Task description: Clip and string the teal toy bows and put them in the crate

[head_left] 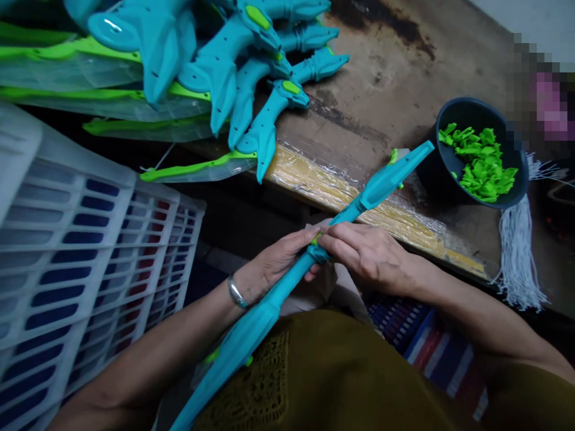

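Well left of your fingers, a white slatted crate (90,257) stood beside the desk (372,90). Up and left of your hands, finished teal toy handles (251,78) with clear, green-edged blades lay heaped on the desk's near corner. Your left hand (276,263), a bracelet at its wrist, closed around the narrow middle of a long teal plastic handle (287,281), which ran from your lap up over the desk's edge. Your right hand (366,254) met it there, fingertips pinched on a small green piece at the same spot. Up and right of your fingers sat a dark bowl (449,161) of green clips (483,164), white strings (518,251) hanging beside it.
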The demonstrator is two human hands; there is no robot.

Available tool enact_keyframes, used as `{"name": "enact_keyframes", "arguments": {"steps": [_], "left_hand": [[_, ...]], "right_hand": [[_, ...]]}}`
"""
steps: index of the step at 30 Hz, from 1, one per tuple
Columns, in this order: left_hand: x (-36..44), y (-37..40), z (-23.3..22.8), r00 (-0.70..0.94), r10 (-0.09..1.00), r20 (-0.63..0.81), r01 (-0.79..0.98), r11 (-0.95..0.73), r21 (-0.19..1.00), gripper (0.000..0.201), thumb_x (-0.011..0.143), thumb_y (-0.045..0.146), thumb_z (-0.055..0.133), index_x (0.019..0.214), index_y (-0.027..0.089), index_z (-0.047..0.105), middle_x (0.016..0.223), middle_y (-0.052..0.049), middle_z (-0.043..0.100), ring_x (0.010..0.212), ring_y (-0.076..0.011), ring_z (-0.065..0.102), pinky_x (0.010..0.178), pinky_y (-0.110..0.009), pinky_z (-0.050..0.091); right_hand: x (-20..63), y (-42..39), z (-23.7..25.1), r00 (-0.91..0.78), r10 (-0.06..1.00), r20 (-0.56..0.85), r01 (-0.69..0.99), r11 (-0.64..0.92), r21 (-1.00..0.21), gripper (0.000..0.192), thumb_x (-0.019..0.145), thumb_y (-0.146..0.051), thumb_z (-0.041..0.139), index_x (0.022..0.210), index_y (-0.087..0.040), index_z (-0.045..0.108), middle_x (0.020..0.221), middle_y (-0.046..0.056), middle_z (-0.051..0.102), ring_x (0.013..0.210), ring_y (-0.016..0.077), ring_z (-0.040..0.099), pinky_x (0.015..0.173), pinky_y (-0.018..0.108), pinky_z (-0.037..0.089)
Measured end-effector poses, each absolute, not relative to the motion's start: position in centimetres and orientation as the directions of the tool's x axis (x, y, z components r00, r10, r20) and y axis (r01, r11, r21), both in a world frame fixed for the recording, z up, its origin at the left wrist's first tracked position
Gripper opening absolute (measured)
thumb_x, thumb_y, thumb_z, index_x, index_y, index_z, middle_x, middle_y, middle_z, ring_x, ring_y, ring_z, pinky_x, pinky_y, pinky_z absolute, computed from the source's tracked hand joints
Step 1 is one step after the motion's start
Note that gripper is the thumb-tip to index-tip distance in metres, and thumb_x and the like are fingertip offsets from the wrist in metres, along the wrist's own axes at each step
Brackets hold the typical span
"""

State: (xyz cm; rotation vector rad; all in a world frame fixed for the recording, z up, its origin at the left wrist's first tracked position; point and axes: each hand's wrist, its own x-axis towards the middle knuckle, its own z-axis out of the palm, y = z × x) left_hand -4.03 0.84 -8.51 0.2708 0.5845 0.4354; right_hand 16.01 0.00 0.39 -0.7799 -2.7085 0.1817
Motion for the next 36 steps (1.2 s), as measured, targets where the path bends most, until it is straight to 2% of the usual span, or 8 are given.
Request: {"name": "enact_keyframes", "arguments": {"steps": [7, 12, 15, 16, 19, 23, 28, 36], "left_hand": [[-3.2, 0.5, -6.3, 0.738, 0.487, -0.466, -0.196, 0.817, 0.543, 0.037, 0.081, 0.048, 0.084, 0.087, 0.016, 0.066, 0.056, 0.002, 0.058, 0.041, -0.011, 0.053, 0.035, -0.018, 0.045], [-3.6, 1.7, -4.8, 0.607, 0.587, -0.537, -0.017, 0.684, 0.729, 0.05, 0.073, 0.049, 0.089, 0.11, 0.021, 0.068, 0.07, 0.002, 0.066, 0.05, -0.0131, 0.058, 0.044, -0.021, 0.051], [-4.2, 2.7, -5.6, 0.545, 0.697, -0.467, 0.051, 0.528, 0.848, 0.062, 0.063, 0.046, 0.096, 0.115, 0.025, 0.069, 0.086, -0.001, 0.075, 0.073, -0.0224, 0.069, 0.06, -0.026, 0.058], [-4.5, 2.9, -6.0, 0.524, 0.732, -0.436, 0.074, 0.471, 0.879, 0.062, 0.063, 0.043, 0.097, 0.117, 0.026, 0.07, 0.093, -0.002, 0.077, 0.083, -0.0249, 0.071, 0.068, -0.027, 0.059], [-5.2, 2.2, -6.8, 0.515, 0.756, -0.403, 0.13, 0.396, 0.909, 0.056, 0.067, 0.042, 0.094, 0.117, 0.026, 0.073, 0.102, -0.004, 0.078, 0.092, -0.0274, 0.071, 0.077, -0.029, 0.059], [-5.3, 0.2, -7.2, 0.513, 0.685, -0.517, 0.187, 0.499, 0.846, 0.058, 0.072, 0.052, 0.089, 0.117, 0.021, 0.071, 0.087, -0.005, 0.076, 0.075, -0.0246, 0.069, 0.058, -0.028, 0.058], [-5.1, -1.5, -7.5, 0.514, 0.642, -0.569, 0.246, 0.526, 0.814, 0.061, 0.072, 0.056, 0.087, 0.116, 0.017, 0.069, 0.081, -0.005, 0.072, 0.069, -0.0225, 0.066, 0.055, -0.029, 0.059], [-6.2, -2.6, -8.1, 0.475, 0.689, -0.547, 0.198, 0.522, 0.829, 0.056, 0.074, 0.053, 0.087, 0.117, 0.021, 0.069, 0.083, -0.005, 0.072, 0.07, -0.0242, 0.068, 0.054, -0.028, 0.056]], "right_hand": [[15.8, -1.0, 1.1, -0.863, 0.429, 0.265, 0.459, 0.886, 0.06, 0.02, 0.105, -0.027, 0.061, 0.09, -0.02, 0.072, 0.09, 0.004, 0.072, 0.08, 0.0191, 0.067, 0.074, 0.031, 0.06], [17.3, -4.3, 0.0, -0.785, 0.48, 0.392, 0.568, 0.81, 0.145, 0.023, 0.108, -0.027, 0.054, 0.117, -0.014, 0.07, 0.12, 0.011, 0.074, 0.099, 0.0195, 0.069, 0.085, 0.032, 0.06], [23.2, -6.8, -1.5, -0.488, 0.71, 0.508, 0.844, 0.532, 0.067, 0.024, 0.108, -0.036, 0.053, 0.113, -0.02, 0.069, 0.114, 0.008, 0.074, 0.104, 0.0167, 0.068, 0.089, 0.028, 0.059], [26.1, -7.5, -1.9, -0.205, 0.818, 0.538, 0.973, 0.231, 0.02, 0.026, 0.108, -0.041, 0.051, 0.106, -0.024, 0.069, 0.105, 0.005, 0.074, 0.099, 0.0159, 0.069, 0.088, 0.027, 0.059], [35.7, -8.6, -3.1, 0.197, 0.817, 0.541, 0.979, -0.194, -0.064, 0.026, 0.105, -0.028, 0.046, 0.1, -0.016, 0.069, 0.091, 0.011, 0.07, 0.085, 0.0217, 0.067, 0.08, 0.036, 0.058], [45.4, -8.5, -5.3, 0.551, 0.733, 0.4, 0.815, -0.575, -0.07, 0.017, 0.094, -0.016, 0.056, 0.096, -0.006, 0.069, 0.095, 0.019, 0.068, 0.088, 0.0281, 0.065, 0.08, 0.043, 0.055], [49.8, -8.2, -7.2, 0.747, 0.624, 0.228, 0.633, -0.773, 0.042, 0.015, 0.101, -0.022, 0.062, 0.107, -0.009, 0.068, 0.113, 0.012, 0.067, 0.104, 0.0235, 0.065, 0.093, 0.042, 0.054], [53.0, -7.0, -5.2, 0.808, 0.579, 0.107, 0.568, -0.815, 0.117, 0.015, 0.098, -0.025, 0.071, 0.102, -0.011, 0.07, 0.102, 0.007, 0.071, 0.098, 0.0208, 0.068, 0.093, 0.04, 0.056]]}}
